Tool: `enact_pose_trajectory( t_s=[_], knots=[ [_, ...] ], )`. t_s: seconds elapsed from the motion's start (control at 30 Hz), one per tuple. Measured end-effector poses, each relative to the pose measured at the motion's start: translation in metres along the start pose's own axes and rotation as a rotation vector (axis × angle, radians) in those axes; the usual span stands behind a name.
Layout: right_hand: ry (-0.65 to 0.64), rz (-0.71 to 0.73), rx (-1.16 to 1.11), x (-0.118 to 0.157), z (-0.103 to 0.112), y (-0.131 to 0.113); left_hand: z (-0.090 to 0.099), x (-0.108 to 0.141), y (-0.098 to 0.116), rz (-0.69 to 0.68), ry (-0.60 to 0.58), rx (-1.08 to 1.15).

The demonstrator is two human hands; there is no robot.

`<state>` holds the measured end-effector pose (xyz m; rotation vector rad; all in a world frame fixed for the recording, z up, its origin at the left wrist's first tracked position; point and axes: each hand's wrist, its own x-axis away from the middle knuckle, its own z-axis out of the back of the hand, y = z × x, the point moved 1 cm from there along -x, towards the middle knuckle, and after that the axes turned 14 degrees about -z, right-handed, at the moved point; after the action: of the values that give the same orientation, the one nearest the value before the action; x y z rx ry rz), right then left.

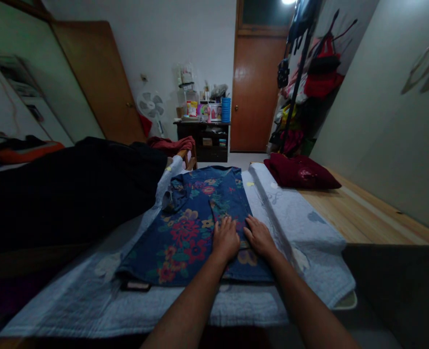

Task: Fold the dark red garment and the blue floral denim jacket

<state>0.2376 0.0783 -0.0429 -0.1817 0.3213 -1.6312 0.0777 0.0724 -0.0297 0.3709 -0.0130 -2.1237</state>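
A dark blue garment with red and tan flowers [185, 232] lies spread on a pale quilted cloth [250, 310]. Its right part is folded inward, with a sleeve lying over the middle; the left sleeve is bunched at the upper left. My left hand [226, 238] rests on the garment near that sleeve, palm down, fingers extended. Just to its right, my right hand [260, 235] lies flat at the garment's right edge, fingers extended. Neither hand grips anything.
Black fabric [72, 189] is heaped at the left. A folded maroon garment [301, 172] sits at the right on a wooden board [345, 208]. Behind the bed stand a dark cabinet [196, 140], a fan [151, 105] and a wooden door [256, 92].
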Motion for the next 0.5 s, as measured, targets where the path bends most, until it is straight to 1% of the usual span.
enact_pose_trajectory(
  t_s=[0.13, 0.27, 0.5],
  knots=[
    [0.035, -0.005, 0.033, 0.022, 0.007, -0.006, 0.000, 0.000, 0.000, 0.003, 0.016, 0.000],
    [0.067, 0.004, 0.057, 0.041, 0.009, -0.005, -0.001, 0.001, 0.000, -0.002, 0.031, 0.004],
    [0.086, 0.025, 0.037, 0.060, 0.008, 0.004, -0.001, 0.001, 0.000, -0.004, 0.054, 0.020]
  ],
)
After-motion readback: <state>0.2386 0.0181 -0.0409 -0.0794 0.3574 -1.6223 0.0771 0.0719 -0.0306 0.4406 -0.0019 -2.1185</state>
